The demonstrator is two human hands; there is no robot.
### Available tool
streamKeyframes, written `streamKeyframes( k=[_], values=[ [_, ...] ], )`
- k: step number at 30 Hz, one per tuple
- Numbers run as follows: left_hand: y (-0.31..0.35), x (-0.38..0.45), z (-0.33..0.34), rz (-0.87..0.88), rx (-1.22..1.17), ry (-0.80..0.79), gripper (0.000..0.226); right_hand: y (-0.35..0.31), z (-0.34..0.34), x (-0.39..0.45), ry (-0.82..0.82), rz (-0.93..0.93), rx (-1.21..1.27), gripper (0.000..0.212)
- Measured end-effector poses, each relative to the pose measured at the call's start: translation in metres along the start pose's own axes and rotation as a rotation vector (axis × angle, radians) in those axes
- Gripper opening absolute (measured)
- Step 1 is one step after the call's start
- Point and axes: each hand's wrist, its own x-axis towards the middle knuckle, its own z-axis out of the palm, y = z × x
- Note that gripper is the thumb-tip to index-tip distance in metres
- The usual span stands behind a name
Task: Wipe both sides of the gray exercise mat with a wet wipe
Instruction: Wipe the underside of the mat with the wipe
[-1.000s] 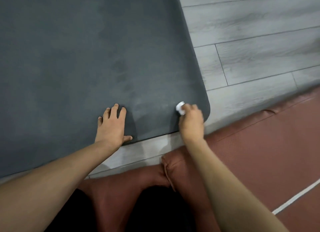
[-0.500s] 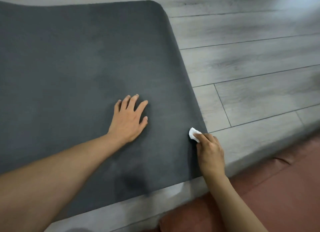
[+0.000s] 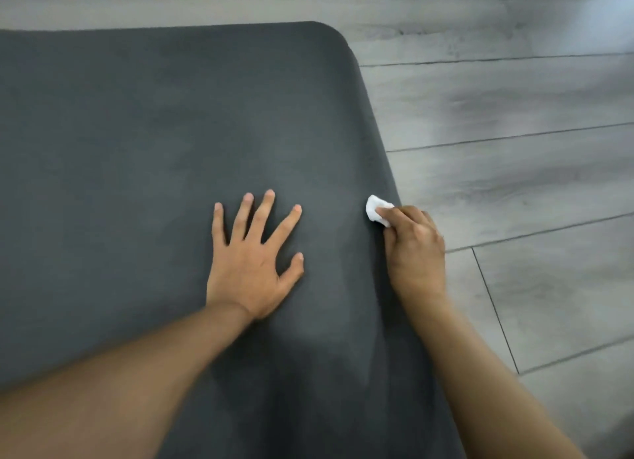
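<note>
The gray exercise mat (image 3: 144,143) lies flat on the floor and fills the left and middle of the view; its far right corner is rounded. My left hand (image 3: 252,261) rests flat on the mat with fingers spread. My right hand (image 3: 413,249) grips a small crumpled white wet wipe (image 3: 375,208) and holds it against the mat close to the right edge.
Gray wood-plank flooring (image 3: 514,184) stretches to the right of the mat and beyond its far edge.
Both hands have moved farther up the mat, the wipe travelling along the right edge. The view has shifted forward, so the mat's near edge and the reddish fabric have left the frame.
</note>
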Motion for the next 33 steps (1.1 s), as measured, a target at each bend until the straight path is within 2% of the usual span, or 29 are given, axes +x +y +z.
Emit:
streamKeyframes(
  k=[6,12,19,22,26,29,33],
  values=[
    [-0.001,0.004,-0.004,0.025,-0.033,0.015,0.073,-0.024,0.039,0.134,-0.053,-0.056,-0.024,0.033],
    [-0.003,0.006,-0.003,0.030,-0.051,0.040,0.074,-0.053,0.071,0.245,-0.109,-0.115,-0.111,0.042],
    [-0.001,0.007,-0.002,0.027,-0.050,0.054,0.074,-0.063,0.092,0.320,-0.165,-0.121,-0.096,0.040],
    [-0.001,0.007,-0.002,0.023,-0.053,0.056,0.074,-0.047,0.086,0.294,-0.131,-0.175,-0.002,0.035],
    [0.000,0.008,-0.002,0.022,-0.032,0.049,0.073,-0.020,0.065,0.210,-0.112,-0.267,0.051,0.025],
    [-0.001,0.007,0.000,0.019,-0.031,0.053,0.072,-0.011,0.043,0.137,-0.121,-0.238,0.079,0.022],
    [-0.001,0.006,0.002,0.012,-0.037,0.075,0.070,-0.013,0.020,0.043,-0.076,-0.099,0.108,0.017]
  ],
)
